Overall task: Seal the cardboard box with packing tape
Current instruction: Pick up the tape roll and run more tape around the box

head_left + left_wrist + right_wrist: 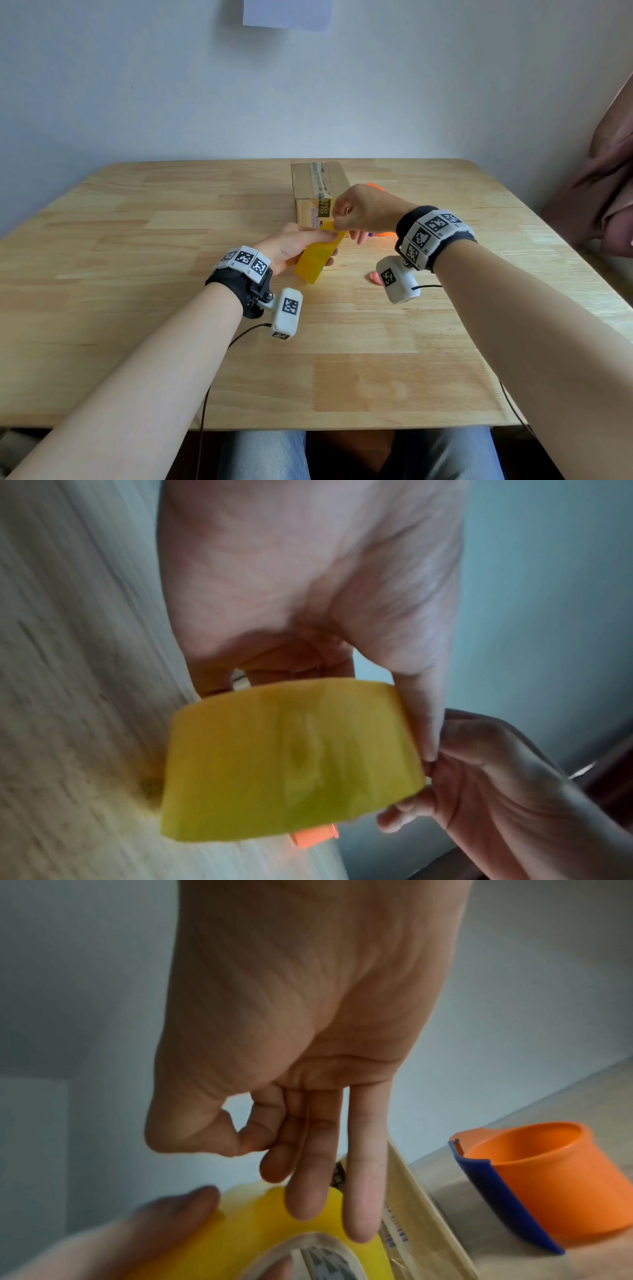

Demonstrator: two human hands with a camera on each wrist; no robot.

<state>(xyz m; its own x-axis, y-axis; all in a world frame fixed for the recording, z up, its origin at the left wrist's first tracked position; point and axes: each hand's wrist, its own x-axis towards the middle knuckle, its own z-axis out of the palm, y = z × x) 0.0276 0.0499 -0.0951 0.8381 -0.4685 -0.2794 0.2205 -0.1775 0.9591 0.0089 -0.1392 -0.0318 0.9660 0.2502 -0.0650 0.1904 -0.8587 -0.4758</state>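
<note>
Left hand (291, 245) grip wraps yellow tape roll (317, 258); right hand (363, 210) pinches its edge; cardboard box (317, 186) closed.

Closed cardboard box (317, 192) mid-table, yellow tape roll (317, 258) just before it (upright) — held.

Tape roll (317, 258) before box (317, 192) on table (137, 274), dispenser (534, 1185) right of box

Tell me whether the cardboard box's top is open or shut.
Shut: the cardboard box lies flat-topped on the table, flaps down, a tape strip already along its seam.
</note>
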